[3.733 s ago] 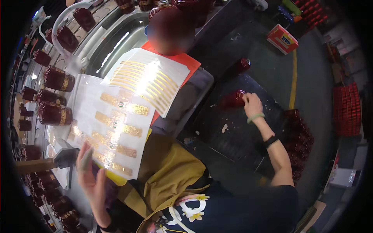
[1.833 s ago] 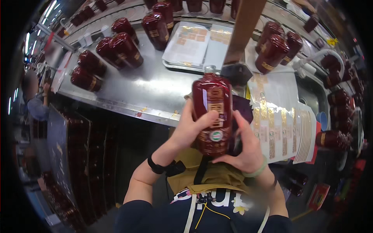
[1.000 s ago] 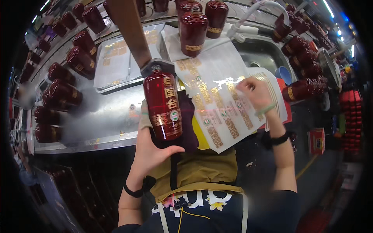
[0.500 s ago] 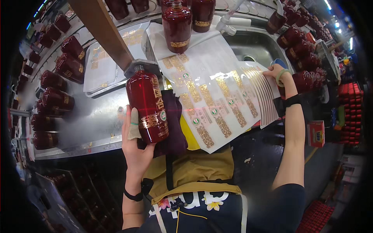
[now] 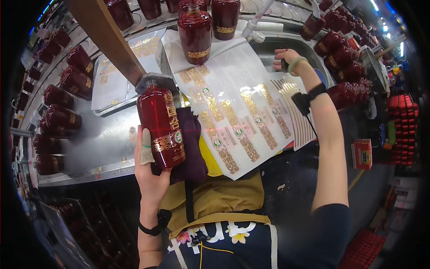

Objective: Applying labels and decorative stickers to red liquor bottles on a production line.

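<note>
A dark red glass bottle (image 5: 156, 110) with gold decals stands tilted, its neck against a bracket on a wooden post. My left hand (image 5: 151, 179) is closed around its lower end, a finger cot on one finger. Under the bottle's right side lies a dark purple cloth (image 5: 193, 148). My right hand (image 5: 291, 62) is over the near side of the sink, fingers curled around a small dark thing I cannot make out. Between the hands lies a white sheet (image 5: 264, 154) bearing gold and green-white decals. A striped sheet (image 5: 298, 119) lies under my right forearm.
The steel sink (image 5: 268, 49) has a tap (image 5: 253, 33) at its left, and a blue bowl (image 5: 321, 77) at its right. A decorated red bottle (image 5: 195, 38) stands on the sheet's far end. More bottles line both sides. The wooden post (image 5: 105, 40) rises beside my bottle.
My right hand has left the striped sheet's upper corner and moved left and away over the sink, its fingers now around something dark. My left hand keeps hold of the bottle.
</note>
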The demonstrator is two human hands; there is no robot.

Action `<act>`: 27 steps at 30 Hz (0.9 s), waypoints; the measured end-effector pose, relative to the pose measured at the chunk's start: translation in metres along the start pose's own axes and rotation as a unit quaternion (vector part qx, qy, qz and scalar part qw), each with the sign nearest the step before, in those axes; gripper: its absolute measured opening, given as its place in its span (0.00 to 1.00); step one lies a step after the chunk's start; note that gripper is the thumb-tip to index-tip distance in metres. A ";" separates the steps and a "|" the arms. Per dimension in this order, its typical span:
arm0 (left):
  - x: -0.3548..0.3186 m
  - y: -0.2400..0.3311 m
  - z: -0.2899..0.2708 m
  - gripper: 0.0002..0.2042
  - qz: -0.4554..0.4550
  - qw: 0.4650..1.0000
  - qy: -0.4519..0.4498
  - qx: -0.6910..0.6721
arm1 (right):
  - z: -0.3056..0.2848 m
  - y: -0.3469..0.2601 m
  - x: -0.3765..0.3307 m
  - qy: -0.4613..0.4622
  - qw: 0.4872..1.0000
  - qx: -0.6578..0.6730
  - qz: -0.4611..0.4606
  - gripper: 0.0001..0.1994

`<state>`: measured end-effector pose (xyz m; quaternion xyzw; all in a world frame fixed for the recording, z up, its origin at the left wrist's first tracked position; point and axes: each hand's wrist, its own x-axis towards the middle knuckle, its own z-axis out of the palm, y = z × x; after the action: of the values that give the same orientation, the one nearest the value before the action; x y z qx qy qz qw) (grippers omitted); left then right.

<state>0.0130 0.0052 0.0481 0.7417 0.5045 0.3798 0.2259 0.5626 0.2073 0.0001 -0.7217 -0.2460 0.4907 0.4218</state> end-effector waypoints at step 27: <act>-0.007 -0.015 0.008 0.47 -0.005 0.999 -0.007 -0.046 | -0.038 0.109 -0.238 0.025 0.694 -0.593 -0.408 0.29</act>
<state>0.0099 0.0049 0.0301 0.7307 0.4881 0.3967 0.2653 0.4963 -0.0460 0.0329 -0.6629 -0.7453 0.0052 0.0713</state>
